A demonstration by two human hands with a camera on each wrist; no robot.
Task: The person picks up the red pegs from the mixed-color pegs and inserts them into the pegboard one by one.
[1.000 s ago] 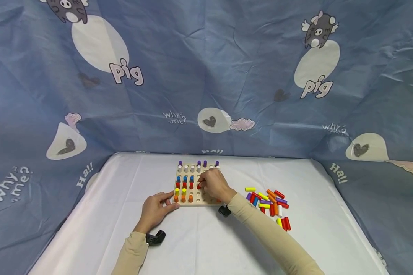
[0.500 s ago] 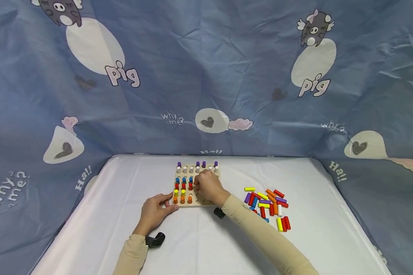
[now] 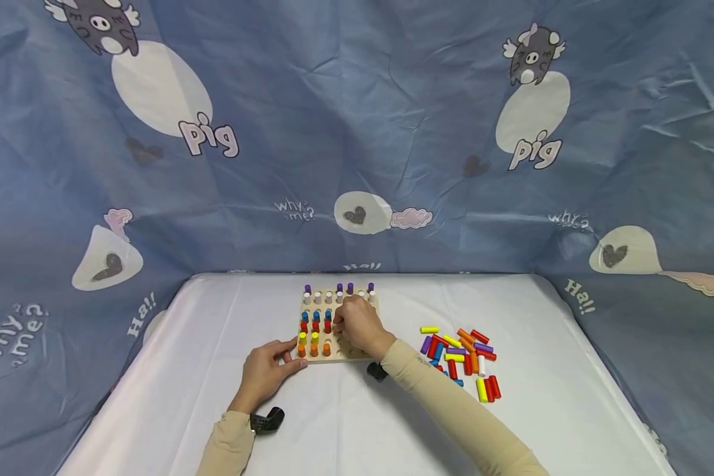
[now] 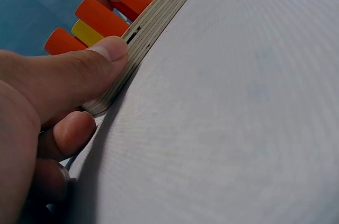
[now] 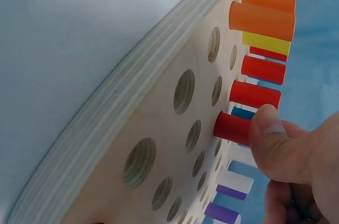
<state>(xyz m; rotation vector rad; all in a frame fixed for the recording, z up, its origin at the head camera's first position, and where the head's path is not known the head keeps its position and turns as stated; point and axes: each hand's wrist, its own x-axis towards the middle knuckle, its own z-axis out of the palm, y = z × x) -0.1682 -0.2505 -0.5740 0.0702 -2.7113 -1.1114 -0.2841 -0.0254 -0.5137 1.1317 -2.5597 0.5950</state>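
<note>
A wooden pegboard (image 3: 340,356) lies on the table with rows of coloured pegs standing in its holes. At its near left corner my left hand (image 3: 266,369) grips the board, the thumb (image 4: 108,54) pressed on the front edge in the left wrist view. My right hand (image 3: 361,325) is over the middle of the board. Between its thumb and fingers it pinches a red peg (image 5: 231,127), whose lower end meets a hole in line with the other red pegs (image 5: 257,94). That hand hides part of the board's right half in the head view.
Loose pegs in several colours lie in a pile (image 3: 455,357) right of the board. A few more, yellow (image 3: 481,390) and red (image 3: 495,387), lie just nearer. White cloth (image 3: 333,423) covers the table, and a blue printed curtain (image 3: 357,132) hangs behind.
My right hand has shifted slightly over the red peg, whose top showed earlier in the head view and is now covered. The left hand keeps its grip. The head view has shifted slightly.
</note>
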